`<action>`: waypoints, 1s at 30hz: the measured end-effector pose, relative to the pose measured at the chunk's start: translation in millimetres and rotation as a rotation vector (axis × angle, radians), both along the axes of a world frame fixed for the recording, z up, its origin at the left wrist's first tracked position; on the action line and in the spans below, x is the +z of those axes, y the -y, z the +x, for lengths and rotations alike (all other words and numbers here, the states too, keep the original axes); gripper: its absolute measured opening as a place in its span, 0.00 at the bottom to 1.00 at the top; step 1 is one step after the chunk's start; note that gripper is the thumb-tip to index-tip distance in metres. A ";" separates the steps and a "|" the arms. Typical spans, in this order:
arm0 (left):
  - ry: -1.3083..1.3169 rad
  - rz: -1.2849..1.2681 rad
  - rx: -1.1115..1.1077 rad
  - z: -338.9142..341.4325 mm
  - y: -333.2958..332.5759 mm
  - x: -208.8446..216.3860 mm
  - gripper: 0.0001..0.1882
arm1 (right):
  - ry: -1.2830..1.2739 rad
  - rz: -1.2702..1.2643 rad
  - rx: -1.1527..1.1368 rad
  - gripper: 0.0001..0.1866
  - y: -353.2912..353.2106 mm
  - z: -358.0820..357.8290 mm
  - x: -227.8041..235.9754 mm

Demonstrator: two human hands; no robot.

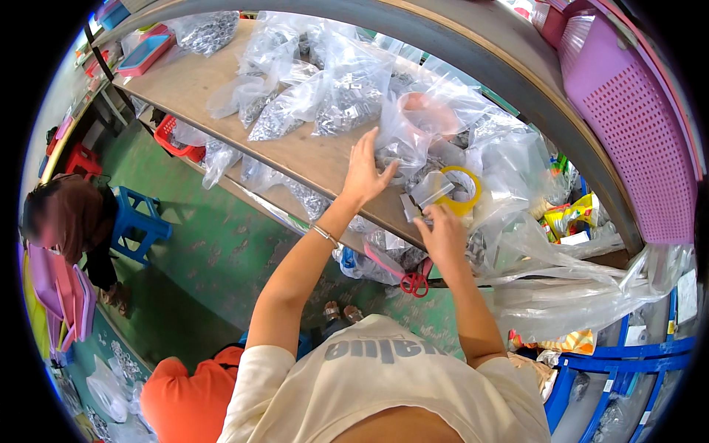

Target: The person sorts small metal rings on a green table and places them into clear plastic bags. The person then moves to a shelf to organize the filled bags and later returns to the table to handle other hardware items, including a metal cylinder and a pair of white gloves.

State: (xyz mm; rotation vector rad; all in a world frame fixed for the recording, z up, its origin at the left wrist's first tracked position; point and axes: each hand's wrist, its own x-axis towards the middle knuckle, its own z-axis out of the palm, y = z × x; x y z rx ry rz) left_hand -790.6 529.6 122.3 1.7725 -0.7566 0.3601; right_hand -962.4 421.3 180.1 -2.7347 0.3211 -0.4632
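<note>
My left hand (367,171) is raised over the front part of the wooden shelf, its fingers spread and nothing in them. Close to its fingertips lie clear plastic bags (347,103) filled with small grey metal-looking parts. My right hand (445,235) is at the shelf's front edge, fingers curled against a tape dispenser (431,189) that carries a yellow-rimmed roll of tape (475,193). The dispenser rests among the bags. Behind it a pale pink round container (428,116) shows through clear plastic. Red-handled scissors (415,284) hang below the right hand at the edge.
An upper shelf beam (473,40) arches over the bags. A purple perforated basket (635,125) stands at the upper right. Loose plastic sheeting (591,288) drapes on the right. Below left are a blue stool (140,225), a seated person (77,221) and another person in orange (185,399).
</note>
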 end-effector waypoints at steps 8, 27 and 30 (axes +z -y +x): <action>0.006 -0.141 0.094 -4.9 -3.7 5.0 0.39 | 0.197 -0.215 0.048 0.12 -8.5 7.4 -42.5; -1.242 -1.309 -0.678 -283.5 -20.0 -99.0 0.18 | -0.105 0.389 0.474 0.11 -76.7 -105.4 -27.3; -1.406 -1.520 -0.479 -329.5 -11.2 -88.1 0.19 | -0.169 0.387 0.569 0.09 -65.1 -130.5 -73.2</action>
